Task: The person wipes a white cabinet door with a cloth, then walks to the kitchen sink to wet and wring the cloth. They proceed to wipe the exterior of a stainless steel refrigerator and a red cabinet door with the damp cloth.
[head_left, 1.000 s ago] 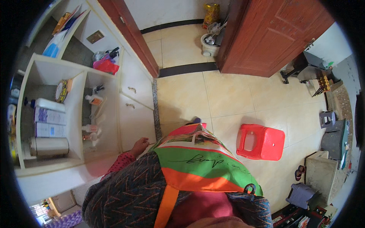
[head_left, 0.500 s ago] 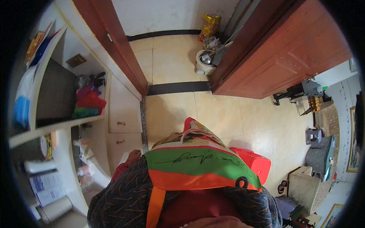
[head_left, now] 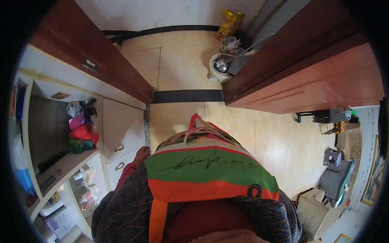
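Note:
My left hand point(head_left: 142, 154) hangs low beside my body, its fingers loosely bent and nothing visible in them. It is small in the picture and partly covered by the dark knitted sleeve and red dotted cuff point(head_left: 128, 175). The nearest thing to it is the white cabinet door point(head_left: 121, 125) with small handles. A green, orange and white apron point(head_left: 210, 166) covers my front. My right hand is out of sight behind the apron and sleeve.
Ahead, a black threshold strip point(head_left: 188, 96) crosses the doorway, with a red-brown door point(head_left: 308, 87) standing ajar on the right. Beyond it stand a white round pot point(head_left: 214, 75) and a yellow bag point(head_left: 230, 24). Shelves point(head_left: 60, 178) line the left; a grey stool point(head_left: 332, 157) stands at right.
The doorway and its frame look nearer and have shifted in view. The red plastic thing at the apron's right side has gone out of sight. My left hand still hangs at my side.

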Available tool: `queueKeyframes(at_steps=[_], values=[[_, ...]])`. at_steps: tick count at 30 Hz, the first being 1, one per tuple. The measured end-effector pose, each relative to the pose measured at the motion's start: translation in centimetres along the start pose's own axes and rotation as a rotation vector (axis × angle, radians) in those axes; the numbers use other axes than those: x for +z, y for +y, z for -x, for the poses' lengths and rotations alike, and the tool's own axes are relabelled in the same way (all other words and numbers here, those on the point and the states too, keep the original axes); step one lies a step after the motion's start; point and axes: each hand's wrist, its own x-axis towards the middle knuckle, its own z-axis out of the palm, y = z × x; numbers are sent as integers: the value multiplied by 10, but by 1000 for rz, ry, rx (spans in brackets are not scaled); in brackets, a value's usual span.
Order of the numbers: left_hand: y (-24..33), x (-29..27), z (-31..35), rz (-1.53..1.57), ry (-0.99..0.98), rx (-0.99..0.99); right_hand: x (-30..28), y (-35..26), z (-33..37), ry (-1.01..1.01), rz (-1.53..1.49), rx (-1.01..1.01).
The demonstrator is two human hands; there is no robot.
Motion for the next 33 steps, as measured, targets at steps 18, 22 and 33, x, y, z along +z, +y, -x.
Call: queueKeyframes(at_steps=[18, 22, 33], values=[[73, -9, -113, -299, -74, 100, -74, -216, -116, -62, -159, 140], [94, -26, -188, -315, -134, 100, -87, -240, -161, 5, 95, -157], [310, -94, -323, -71, -130, 83, -115, -426, -197, 167, -66, -4]])
